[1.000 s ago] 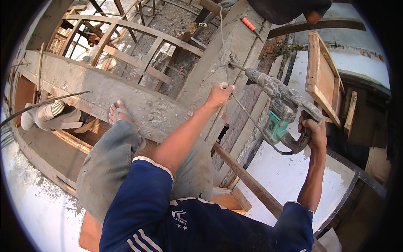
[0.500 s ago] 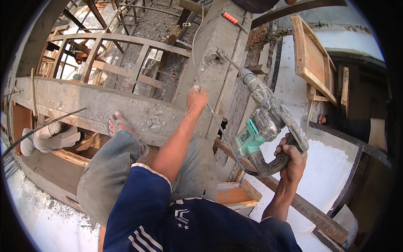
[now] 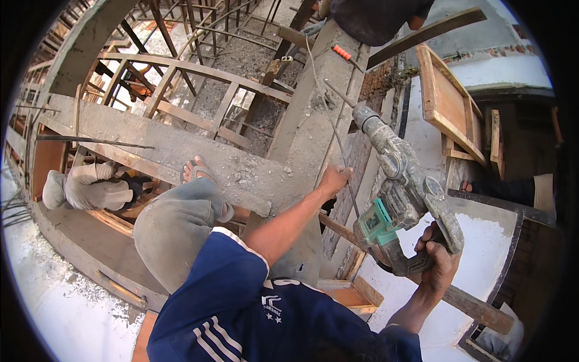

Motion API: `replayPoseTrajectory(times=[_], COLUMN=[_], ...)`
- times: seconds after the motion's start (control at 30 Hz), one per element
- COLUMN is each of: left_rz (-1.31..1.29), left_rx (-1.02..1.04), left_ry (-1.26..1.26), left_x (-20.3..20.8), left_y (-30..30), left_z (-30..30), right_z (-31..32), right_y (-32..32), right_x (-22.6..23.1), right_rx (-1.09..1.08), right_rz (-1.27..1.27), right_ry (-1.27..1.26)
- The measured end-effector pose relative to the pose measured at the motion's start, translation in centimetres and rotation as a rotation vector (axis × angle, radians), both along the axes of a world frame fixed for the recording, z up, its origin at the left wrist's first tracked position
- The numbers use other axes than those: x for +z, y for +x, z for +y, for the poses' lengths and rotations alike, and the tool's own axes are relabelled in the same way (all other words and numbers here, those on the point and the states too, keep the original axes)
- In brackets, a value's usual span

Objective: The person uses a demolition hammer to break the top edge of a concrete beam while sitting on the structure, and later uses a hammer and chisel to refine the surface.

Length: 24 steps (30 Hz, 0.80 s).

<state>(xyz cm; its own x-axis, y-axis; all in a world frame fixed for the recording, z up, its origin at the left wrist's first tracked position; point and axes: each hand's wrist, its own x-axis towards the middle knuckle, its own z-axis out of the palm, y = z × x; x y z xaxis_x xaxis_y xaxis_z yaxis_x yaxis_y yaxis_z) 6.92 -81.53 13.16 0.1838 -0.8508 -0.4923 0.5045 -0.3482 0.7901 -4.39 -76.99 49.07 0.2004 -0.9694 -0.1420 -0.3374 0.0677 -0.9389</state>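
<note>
My right hand (image 3: 439,265) grips the rear handle of a dusty grey-and-green rotary hammer (image 3: 392,151). The tool points up and left, and its long metal bit (image 3: 341,95) reaches over a rough concrete beam (image 3: 295,148). Whether the tip touches the concrete I cannot tell. My left hand (image 3: 335,180) is closed around the thin grey power cord (image 3: 332,123), left of the tool's body. From there the cord runs down to the handle's base and up along the beam.
An orange-handled chisel (image 3: 342,53) lies on the beam near another person (image 3: 377,21). A hooded person (image 3: 99,190) is low at the left, below a projecting steel bar (image 3: 93,142). A curved wooden frame (image 3: 199,67) spans the opening. A wooden panel (image 3: 449,108) stands at right.
My left hand has moved right and down, bringing the cord nearer the tool. The rotary hammer has shifted right, its tip off the chipped hollow. The whole view has shifted too.
</note>
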Motion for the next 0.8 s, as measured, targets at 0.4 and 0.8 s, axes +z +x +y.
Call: replayPoseTrajectory(times=[0.4,0.8], left_rz=[-0.263,-0.540], left_rx=[-0.714,-1.060], left_ry=[-0.671,-0.317], left_x=[5.8,4.0], left_y=[-10.6,-15.2], left_z=[11.1,18.7], right_z=[6.5,6.7], right_y=[-4.0,-5.8], right_x=[5.0,0.7], right_rx=[-0.002,0.103], right_rz=[-0.006,0.034], right_ry=[-0.004,0.145])
